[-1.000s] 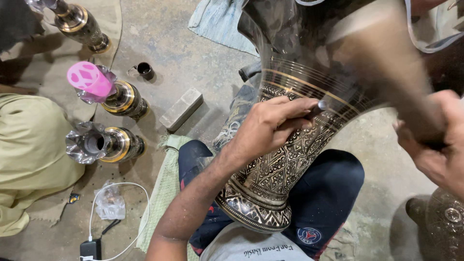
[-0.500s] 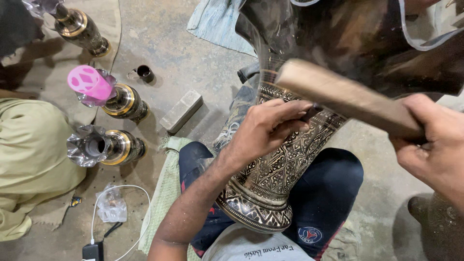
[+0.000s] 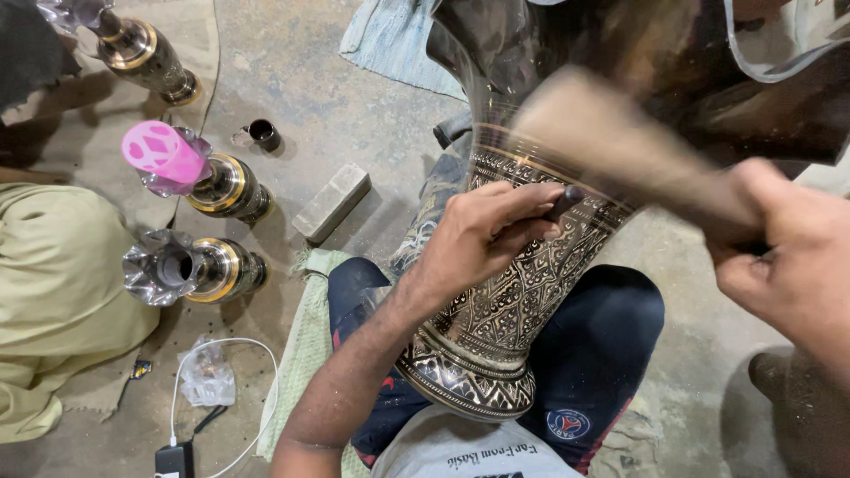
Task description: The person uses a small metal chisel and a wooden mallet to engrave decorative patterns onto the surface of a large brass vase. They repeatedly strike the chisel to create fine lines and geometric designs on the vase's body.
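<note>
The vase (image 3: 522, 292) lies tilted across the person's lap, foot toward the body, flared mouth away. It is a big engraved metal piece, dark with bright cut patterns, and it looks heavy and rigid. The polished upper wall is probably slippery, while the chased band should give better purchase. The thighs cradle the narrow waist above the foot, which seems the sensible place to steady it.

The left hand (image 3: 482, 235) rests on the vase's shoulder, fingers closed round a thin dark chisel (image 3: 565, 202) whose tip meets the patterned band. The right hand (image 3: 788, 265) is clenched on the handle of a wooden mallet (image 3: 611, 146), blurred, just above the chisel.

Left of the vase, on the floor, lie a grey block (image 3: 332, 202), two smaller vases (image 3: 217, 270) and a pink-capped one (image 3: 190, 173). A green cloth (image 3: 305, 354) sits beside the lap.
</note>
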